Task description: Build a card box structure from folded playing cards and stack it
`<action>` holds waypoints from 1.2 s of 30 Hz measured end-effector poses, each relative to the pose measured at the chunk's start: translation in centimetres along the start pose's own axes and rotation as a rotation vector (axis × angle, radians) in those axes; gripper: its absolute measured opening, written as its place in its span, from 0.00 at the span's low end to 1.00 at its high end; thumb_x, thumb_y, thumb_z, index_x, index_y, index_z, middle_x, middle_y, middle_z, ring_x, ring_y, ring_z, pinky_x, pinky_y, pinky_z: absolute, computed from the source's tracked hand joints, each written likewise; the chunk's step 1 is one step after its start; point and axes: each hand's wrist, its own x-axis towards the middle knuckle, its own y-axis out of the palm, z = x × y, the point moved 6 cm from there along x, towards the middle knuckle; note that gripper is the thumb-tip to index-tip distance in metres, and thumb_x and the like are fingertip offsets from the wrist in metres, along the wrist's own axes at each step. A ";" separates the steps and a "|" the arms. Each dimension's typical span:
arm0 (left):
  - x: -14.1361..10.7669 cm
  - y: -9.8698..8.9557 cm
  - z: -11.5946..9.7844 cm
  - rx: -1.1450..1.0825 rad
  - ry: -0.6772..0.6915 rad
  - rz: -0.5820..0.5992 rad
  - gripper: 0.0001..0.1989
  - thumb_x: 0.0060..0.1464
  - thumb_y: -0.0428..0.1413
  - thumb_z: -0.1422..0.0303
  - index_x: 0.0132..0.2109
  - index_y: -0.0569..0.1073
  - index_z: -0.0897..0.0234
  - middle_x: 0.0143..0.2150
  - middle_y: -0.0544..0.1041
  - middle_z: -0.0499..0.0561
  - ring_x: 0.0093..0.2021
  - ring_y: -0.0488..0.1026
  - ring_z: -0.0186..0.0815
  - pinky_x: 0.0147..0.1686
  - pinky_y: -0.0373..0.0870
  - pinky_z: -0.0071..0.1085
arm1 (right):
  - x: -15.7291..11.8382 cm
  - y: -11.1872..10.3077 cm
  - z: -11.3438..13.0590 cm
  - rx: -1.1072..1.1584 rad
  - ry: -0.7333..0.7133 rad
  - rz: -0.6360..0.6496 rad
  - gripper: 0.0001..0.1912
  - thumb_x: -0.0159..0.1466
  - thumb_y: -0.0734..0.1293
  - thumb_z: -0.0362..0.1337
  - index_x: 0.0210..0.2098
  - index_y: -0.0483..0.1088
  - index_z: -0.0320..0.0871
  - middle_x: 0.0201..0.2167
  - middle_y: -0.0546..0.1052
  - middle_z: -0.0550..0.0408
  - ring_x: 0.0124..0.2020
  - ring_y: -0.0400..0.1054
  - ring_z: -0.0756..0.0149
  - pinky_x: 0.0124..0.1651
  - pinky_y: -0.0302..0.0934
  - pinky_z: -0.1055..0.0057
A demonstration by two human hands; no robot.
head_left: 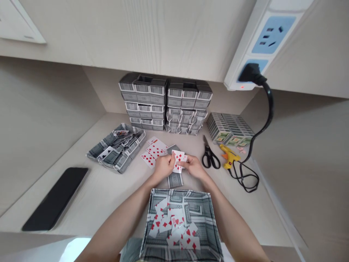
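Between my two hands is a playing card [178,157] with red diamonds, face up. My left hand [164,165] pinches its left edge and my right hand [194,166] grips its right side. Under the hands, grey-patterned card backs [175,179] lie on the table. Just left of my left hand, several red diamond cards [155,148] are fanned face up. Close to my body, between my forearms, stands an open box made of playing cards [214,214], with loose cut card pieces [174,225] inside.
At left are a card-built tray [120,165] of cards and a black phone-like slab [56,198]. Stacked card boxes [147,98] stand behind. Rightward lie black scissors [209,156], a yellow glue gun [229,155] with its cord, and card packs [230,129]. A power strip [268,40] hangs above.
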 end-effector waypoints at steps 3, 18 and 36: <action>0.1 -0.1 0.3 -0.043 -0.040 -0.012 0.25 0.55 0.41 0.57 0.14 0.56 0.65 0.12 0.57 0.45 0.17 0.56 0.27 0.20 0.48 0.26 | -0.1 0.0 0.6 0.034 -0.029 -0.027 0.18 0.46 0.71 0.47 0.25 0.66 0.38 0.12 0.64 0.64 0.11 0.49 0.79 0.13 0.42 0.78; 0.5 0.0 0.5 -0.386 0.008 0.252 0.19 0.53 0.43 0.57 0.20 0.55 0.64 0.18 0.57 0.43 0.22 0.56 0.27 0.24 0.54 0.24 | -0.1 -0.9 1.2 0.132 -0.043 -0.124 0.19 0.44 0.71 0.48 0.23 0.64 0.40 0.11 0.64 0.64 0.10 0.47 0.80 0.13 0.40 0.78; 0.4 -0.5 -0.3 -0.193 0.092 0.080 0.11 0.54 0.45 0.65 0.27 0.65 0.65 0.25 0.65 0.47 0.27 0.62 0.29 0.28 0.58 0.25 | 0.6 -0.8 -0.6 0.246 -0.038 -0.096 0.18 0.41 0.73 0.44 0.26 0.68 0.40 0.21 0.73 0.58 0.23 0.65 0.70 0.30 0.61 0.71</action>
